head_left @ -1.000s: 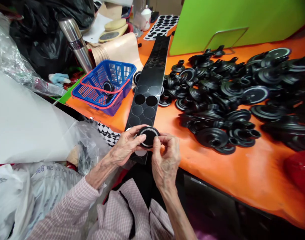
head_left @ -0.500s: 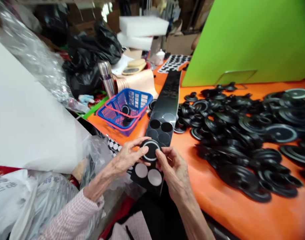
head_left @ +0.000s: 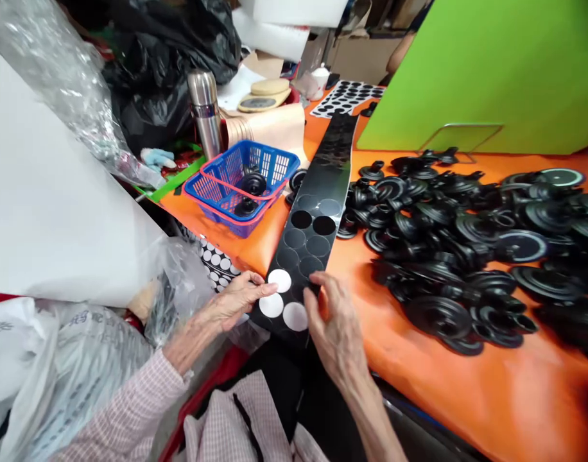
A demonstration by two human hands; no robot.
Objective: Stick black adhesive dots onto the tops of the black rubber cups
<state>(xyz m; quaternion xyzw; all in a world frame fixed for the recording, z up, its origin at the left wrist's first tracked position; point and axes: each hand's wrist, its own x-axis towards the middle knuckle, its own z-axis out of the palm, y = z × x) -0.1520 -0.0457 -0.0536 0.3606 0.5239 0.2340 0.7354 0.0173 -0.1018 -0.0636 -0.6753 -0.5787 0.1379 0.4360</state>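
Observation:
A long black strip of round stickers (head_left: 294,256) runs from my lap up over the orange table. Several white circles (head_left: 295,316) show at its near end. My left hand (head_left: 233,300) pinches the strip's left edge, its thumb resting over a white circle and the fingers partly hidden beneath. On the opposite edge, my right hand (head_left: 335,317) has its thumb and curled fingers against the strip beside a black circle. Left of the strip stands a blue basket (head_left: 212,192) with a pink handle, holding black round parts (head_left: 253,184).
Many black suction-cup-like parts (head_left: 443,256) are heaped on the orange table (head_left: 419,391) to the right. A green panel (head_left: 491,70) stands behind them. At the back left are a steel flask (head_left: 206,115) and a black bag (head_left: 169,64). A white panel (head_left: 58,192) leans at far left.
The black disc with a pale ring has left my hands, and a third white circle shows on the strip. Both hands now touch the strip's edges. The view has tipped down slightly.

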